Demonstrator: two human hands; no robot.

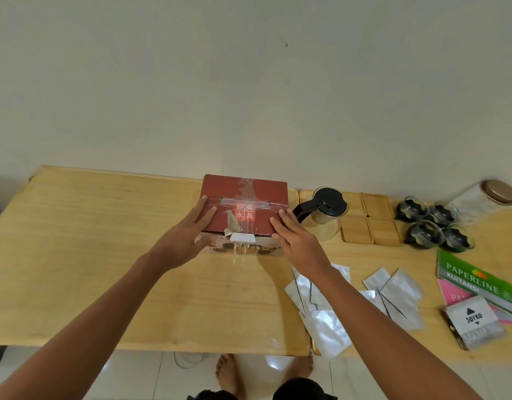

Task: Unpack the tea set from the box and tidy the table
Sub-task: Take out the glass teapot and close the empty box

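While the red box [244, 207] stood at the worktop's [90, 255] far edge, toward 12 o'clock, it was pressed from both sides by two hands. The left hand [188, 235] was laid flat against the box's 9 o'clock side, its grip released with fingers straight; the right hand [295, 241] was laid likewise at the 3 o'clock side, fingers straight and nothing grasped. The box was sealed with clear tape across its lid. Just at 3 o'clock of the box, a glass teapot [325, 215] with a black lid was seen, and beyond it four wooden coasters [370, 219], then four glass cups [435, 226] and a glass jar [485, 197] lying tilted. Silver sachets [393, 293] were scattered at 4 o'clock, near a green receipt book [477, 278] and a small grey packet [475, 324].
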